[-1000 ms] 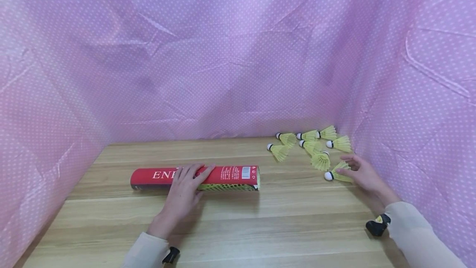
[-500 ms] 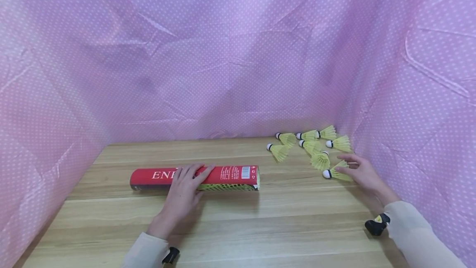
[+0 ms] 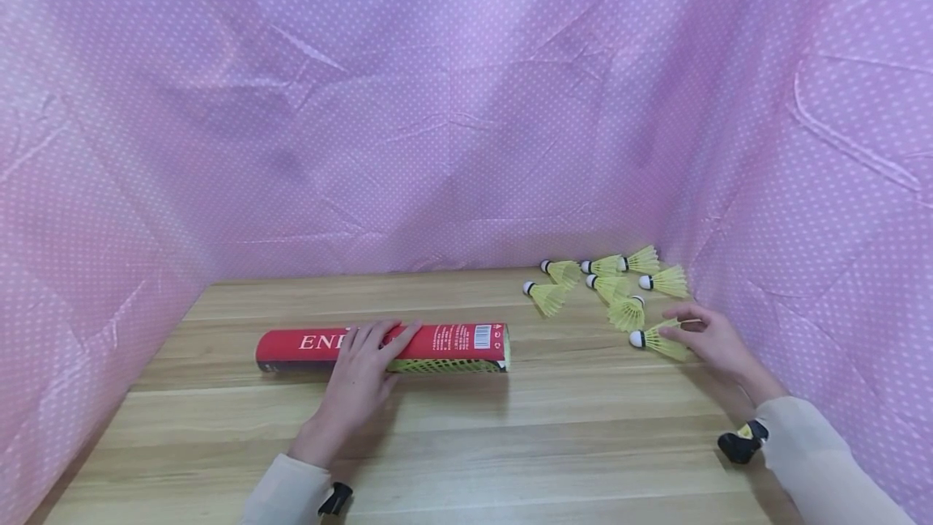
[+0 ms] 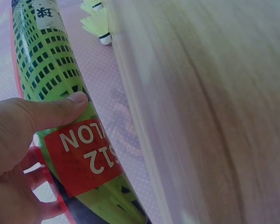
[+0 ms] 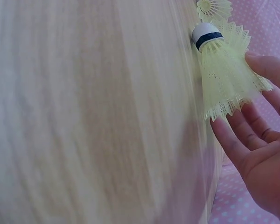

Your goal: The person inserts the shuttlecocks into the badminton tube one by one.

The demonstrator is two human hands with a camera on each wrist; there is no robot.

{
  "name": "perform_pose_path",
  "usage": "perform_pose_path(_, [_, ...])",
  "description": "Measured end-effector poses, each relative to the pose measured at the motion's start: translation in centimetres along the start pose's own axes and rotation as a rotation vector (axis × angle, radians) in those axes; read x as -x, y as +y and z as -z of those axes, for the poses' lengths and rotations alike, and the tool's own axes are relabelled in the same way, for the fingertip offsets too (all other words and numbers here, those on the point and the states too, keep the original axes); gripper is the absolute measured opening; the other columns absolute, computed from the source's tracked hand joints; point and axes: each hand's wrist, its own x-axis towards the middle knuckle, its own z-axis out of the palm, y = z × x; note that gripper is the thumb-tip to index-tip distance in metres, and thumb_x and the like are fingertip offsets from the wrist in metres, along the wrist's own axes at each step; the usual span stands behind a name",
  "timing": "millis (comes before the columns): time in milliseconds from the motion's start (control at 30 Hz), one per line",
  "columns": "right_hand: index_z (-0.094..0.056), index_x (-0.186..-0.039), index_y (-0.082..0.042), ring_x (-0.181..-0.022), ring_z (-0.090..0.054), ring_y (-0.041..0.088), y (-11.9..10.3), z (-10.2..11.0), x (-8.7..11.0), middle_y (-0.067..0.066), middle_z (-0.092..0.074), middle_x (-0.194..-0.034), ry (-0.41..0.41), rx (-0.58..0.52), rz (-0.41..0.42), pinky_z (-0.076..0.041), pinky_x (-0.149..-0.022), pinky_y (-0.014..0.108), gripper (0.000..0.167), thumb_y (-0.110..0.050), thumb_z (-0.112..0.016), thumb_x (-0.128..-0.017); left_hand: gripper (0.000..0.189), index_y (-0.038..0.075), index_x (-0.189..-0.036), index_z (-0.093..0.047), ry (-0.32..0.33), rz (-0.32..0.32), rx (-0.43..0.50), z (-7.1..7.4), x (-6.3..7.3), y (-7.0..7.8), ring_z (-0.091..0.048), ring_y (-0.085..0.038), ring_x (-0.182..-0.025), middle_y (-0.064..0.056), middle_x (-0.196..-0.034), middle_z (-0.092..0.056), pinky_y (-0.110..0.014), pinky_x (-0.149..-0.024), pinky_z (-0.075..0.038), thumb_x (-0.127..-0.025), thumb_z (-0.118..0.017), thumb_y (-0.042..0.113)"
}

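Head view: noted lying lengthwise on the wooden table point(image 3: 510, 444), a red tube point(image 3: 445, 347) with a clear side, clasped near mid-length by the left hand point(image 3: 357, 379), presumably against rolling. Confirmed in the left wrist view: thumb across the clear side, just beside a red label point(image 4: 84, 158), fingers round the opposite side; visible within, yellow-green netted skirts point(image 4: 46, 53). Hands well apart. Found in a light grip of the right hand point(image 3: 717, 347), at the right side of the table: a yellow shuttlecock point(image 3: 656, 340), taken by the wide end of the skirt, probably as the part nearest the palm, with the white head left free and directed leftward. Clearance beneath that shuttlecock: cannot tell. Logged just beyond, toward the back right corner: seven loose shuttlecocks point(image 3: 611, 288), closely grouped, some touching or overlapping, most with heads to the left, each on its side, likely owing to the cone shape. Hung behind and at both sides, pink dotted cloth point(image 3: 452, 144), presumably as a screen. Tube's right end, capped or not: cannot tell.
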Motion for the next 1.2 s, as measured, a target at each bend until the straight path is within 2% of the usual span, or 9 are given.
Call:
perform_pose_path(167, [-0.061, -0.125, 0.005, -0.09, -0.061, -0.004, 0.0, 0.1, 0.1, 0.028, -0.063, -0.121, -0.002, -0.022, -0.011, -0.055, -0.073, 0.023, 0.045, -0.024, -0.074, -0.093, 0.094, 0.028, -0.151, -0.048, -0.005, 0.004, 0.007, 0.0, 0.0, 0.0, -0.043, -0.034, -0.131, -0.012, -0.142, -0.051, -0.064, -0.114, -0.023, -0.07, -0.091, 0.007])
perform_pose_path(433, [-0.059, -0.125, 0.006, -0.085, -0.064, 0.006, -0.2, 0.3, 0.3, 0.019, -0.068, -0.11, -0.019, -0.046, -0.021, -0.057, -0.068, 0.03, 0.045, -0.023, -0.073, -0.094, 0.096, 0.029, -0.152, -0.046, -0.02, 0.013, 0.01, 0.1, -0.1, 0.0, -0.043, -0.033, -0.132, -0.011, -0.143, -0.05, -0.064, -0.115, -0.022, -0.071, -0.092, 0.008])
perform_pose_path(733, [-0.058, -0.124, 0.007, -0.084, -0.064, 0.006, -0.3, 0.4, 0.3, 0.0, -0.071, -0.101, -0.014, -0.116, -0.057, -0.057, -0.069, 0.03, 0.046, -0.024, -0.074, -0.094, 0.094, 0.028, -0.152, -0.047, -0.02, 0.004, 0.004, 0.2, -0.2, 0.1, -0.043, -0.034, -0.131, -0.012, -0.143, -0.05, -0.063, -0.115, -0.023, -0.071, -0.091, 0.008])
perform_pose_path(967, [-0.055, -0.125, 0.012, -0.085, -0.066, 0.006, -0.6, 0.2, 0.3, -0.012, -0.07, -0.099, -0.005, -0.17, -0.022, -0.059, -0.07, 0.031, 0.049, -0.021, -0.073, -0.094, 0.093, 0.027, -0.151, -0.048, -0.018, 0.0, 0.006, 0.1, -0.3, 0.0, -0.043, -0.035, -0.131, -0.012, -0.142, -0.05, -0.064, -0.114, -0.024, -0.071, -0.091, 0.007])
perform_pose_path(1033, [-0.056, -0.123, 0.013, -0.085, -0.067, 0.005, -0.9, 0.1, 0.3, -0.011, -0.071, -0.099, 0.0, -0.179, -0.012, -0.06, -0.07, 0.031, 0.046, -0.019, -0.073, -0.094, 0.093, 0.026, -0.151, -0.049, -0.017, -0.004, 0.006, 0.2, -0.3, 0.0, -0.044, -0.035, -0.13, -0.012, -0.142, -0.051, -0.064, -0.114, -0.024, -0.071, -0.091, 0.007])
perform_pose_path(1200, [-0.06, -0.121, 0.01, -0.087, -0.066, 0.002, -1.7, 0.2, 0.3, 0.004, -0.073, -0.107, 0.01, -0.154, -0.011, -0.057, -0.073, 0.025, 0.042, -0.019, -0.073, -0.094, 0.093, 0.026, -0.151, -0.049, -0.013, -0.009, 0.007, 0.2, -0.3, 0.0, -0.044, -0.034, -0.13, -0.012, -0.142, -0.051, -0.064, -0.114, -0.024, -0.071, -0.091, 0.007])
